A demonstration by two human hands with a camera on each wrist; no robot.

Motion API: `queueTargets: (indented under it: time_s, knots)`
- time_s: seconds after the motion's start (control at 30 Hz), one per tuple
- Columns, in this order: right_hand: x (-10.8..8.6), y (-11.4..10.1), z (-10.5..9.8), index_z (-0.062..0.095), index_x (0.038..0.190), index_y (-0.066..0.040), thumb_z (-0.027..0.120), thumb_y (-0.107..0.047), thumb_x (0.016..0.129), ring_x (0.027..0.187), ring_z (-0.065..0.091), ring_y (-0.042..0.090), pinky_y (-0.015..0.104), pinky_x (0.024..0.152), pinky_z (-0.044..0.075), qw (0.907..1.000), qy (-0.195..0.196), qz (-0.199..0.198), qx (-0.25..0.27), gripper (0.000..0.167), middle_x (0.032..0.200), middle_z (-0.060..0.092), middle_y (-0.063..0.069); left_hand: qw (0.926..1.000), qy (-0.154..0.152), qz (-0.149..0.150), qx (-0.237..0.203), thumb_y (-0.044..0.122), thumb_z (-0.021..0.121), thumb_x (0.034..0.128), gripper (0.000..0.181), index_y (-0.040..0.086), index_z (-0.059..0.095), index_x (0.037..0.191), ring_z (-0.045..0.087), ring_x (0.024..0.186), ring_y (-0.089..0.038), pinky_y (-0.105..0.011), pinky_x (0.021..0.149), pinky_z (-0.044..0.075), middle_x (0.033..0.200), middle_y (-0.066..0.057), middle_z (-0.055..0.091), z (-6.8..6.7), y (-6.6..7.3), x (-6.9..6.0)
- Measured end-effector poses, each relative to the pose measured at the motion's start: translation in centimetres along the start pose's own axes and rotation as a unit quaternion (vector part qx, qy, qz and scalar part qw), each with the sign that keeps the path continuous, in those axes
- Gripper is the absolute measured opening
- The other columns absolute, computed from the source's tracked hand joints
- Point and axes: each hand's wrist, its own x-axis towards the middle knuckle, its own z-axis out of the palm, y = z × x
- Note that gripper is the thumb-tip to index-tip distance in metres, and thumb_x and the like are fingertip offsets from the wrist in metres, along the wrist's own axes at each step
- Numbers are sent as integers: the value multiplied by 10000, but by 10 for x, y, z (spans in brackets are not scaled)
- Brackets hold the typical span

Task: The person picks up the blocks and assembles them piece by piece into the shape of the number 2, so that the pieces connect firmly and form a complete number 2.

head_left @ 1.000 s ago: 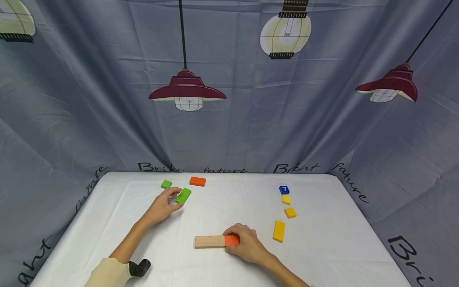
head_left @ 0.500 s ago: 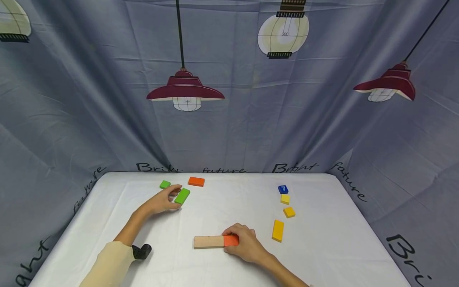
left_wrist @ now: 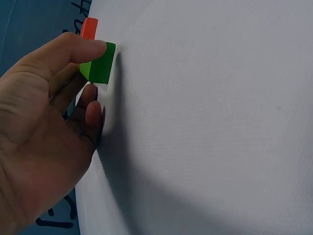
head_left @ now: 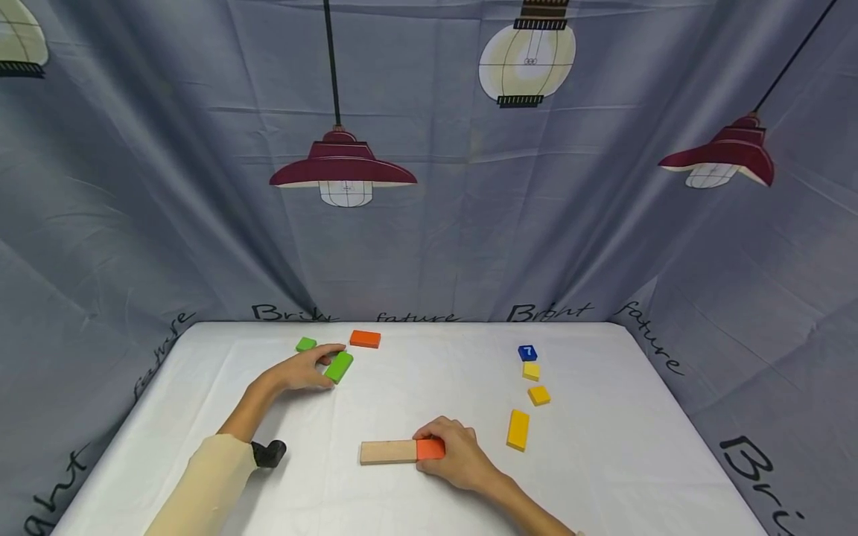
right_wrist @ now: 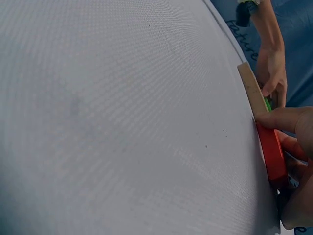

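Near the back left of the white table, my left hand [head_left: 302, 371] pinches a green rectangular block [head_left: 339, 367] between thumb and fingers. In the left wrist view the thumb [left_wrist: 90, 49] lies over the green block's near face. At front centre, my right hand [head_left: 462, 458] grips an orange-red block [head_left: 430, 449] by its sides, with part of it hidden under the hand. That block sits end to end with a plain wooden block [head_left: 389, 452] on the table. The right wrist view shows the two in line, the right thumb [right_wrist: 281, 117] at their joint.
Behind the left hand lie a small green block [head_left: 306, 344] and an orange block [head_left: 365, 339]. Toward the right stand a blue block [head_left: 527, 353] marked 7, two small yellow blocks [head_left: 539, 395] and a longer yellow one [head_left: 518, 430]. A patterned curtain [head_left: 429, 246] surrounds the table.
The left forearm and sleeve have moved forward and the wrist has bent, while the fingers stay at the green block. The right hand and its blocks hold still. The head view has shifted slightly.
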Motion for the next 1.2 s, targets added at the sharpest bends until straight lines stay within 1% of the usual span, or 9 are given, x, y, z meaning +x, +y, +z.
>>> queueTargets:
  time_s: [0.13, 0.37, 0.5, 0.63, 0.7, 0.83, 1.0, 1.1, 1.2]
  knots:
    - [0, 0, 0, 722, 1046, -229, 856, -178, 779, 912, 491, 77, 336, 767, 297, 10000, 9, 2, -11, 303, 1006, 609, -158, 10000, -16, 0, 81, 36, 785, 807, 741, -4, 447, 1465, 480, 1192, -363, -534, 1019, 404, 1347, -227, 491, 1, 1, 1]
    - [-1, -2, -1, 720, 1045, -226, 855, -174, 778, 910, 492, 74, 337, 765, 297, 10000, 17, 27, -40, 304, 999, 606, -161, 9999, 124, -64, -19, 56, 826, 785, 706, -18, 501, 1407, 494, 1136, -341, -513, 992, 417, 1230, -181, 535, 3, 3, 2]
    - [0, -2, -1, 719, 1047, -222, 857, -175, 778, 911, 493, 74, 337, 763, 295, 10000, 12, 12, -23, 305, 999, 607, -159, 9998, 152, -67, -83, 62, 831, 779, 696, -34, 510, 1390, 502, 1160, -364, -526, 1008, 413, 1257, -200, 541, 6, 7, 2]
    - [0, -2, 0, 719, 1049, -223, 857, -179, 780, 912, 491, 73, 337, 766, 296, 10000, -1, 17, -25, 305, 997, 603, -164, 9999, 111, 28, -54, 71, 829, 779, 691, -26, 515, 1386, 504, 1209, -376, -533, 1033, 401, 1327, -211, 535, 12, 11, 3]
    - [0, -2, 0, 720, 1049, -224, 856, -180, 781, 911, 491, 73, 337, 768, 296, 10000, 0, 26, -28, 305, 996, 602, -166, 9999, 72, 130, -24, 82, 829, 779, 692, -22, 516, 1387, 507, 1218, -368, -524, 1035, 402, 1342, -204, 536, 15, 13, 3]
    - [-1, -2, 0, 720, 1052, -223, 857, -181, 781, 914, 491, 76, 336, 766, 296, 10000, 2, 33, -28, 307, 1002, 604, -164, 9990, -49, 426, 78, 102, 824, 782, 680, -16, 522, 1380, 522, 1200, -337, -498, 1020, 420, 1335, -172, 550, 23, 21, 4]
    - [0, -2, 0, 718, 1052, -224, 857, -185, 783, 924, 494, 80, 333, 763, 300, 10000, -8, 46, -48, 306, 1007, 604, -162, 9962, -225, 786, 285, 126, 815, 781, 652, 13, 541, 1362, 535, 1167, -303, -453, 966, 450, 1302, -122, 574, 34, 35, 2]
    - [0, -1, 1, 715, 1049, -228, 854, -187, 784, 931, 495, 84, 334, 766, 301, 9999, -23, 74, -87, 302, 1008, 602, -161, 9942, -313, 973, 326, 142, 818, 777, 646, 16, 548, 1350, 539, 1143, -298, -430, 929, 459, 1274, -103, 584, 41, 45, 0]
    - [1, -1, 1, 714, 1050, -228, 852, -191, 787, 936, 497, 89, 338, 766, 303, 9999, -48, 96, -125, 299, 1013, 604, -157, 9929, -409, 1079, 294, 147, 824, 775, 648, 9, 549, 1346, 540, 1137, -293, -442, 947, 459, 1265, -87, 585, 48, 53, -1]
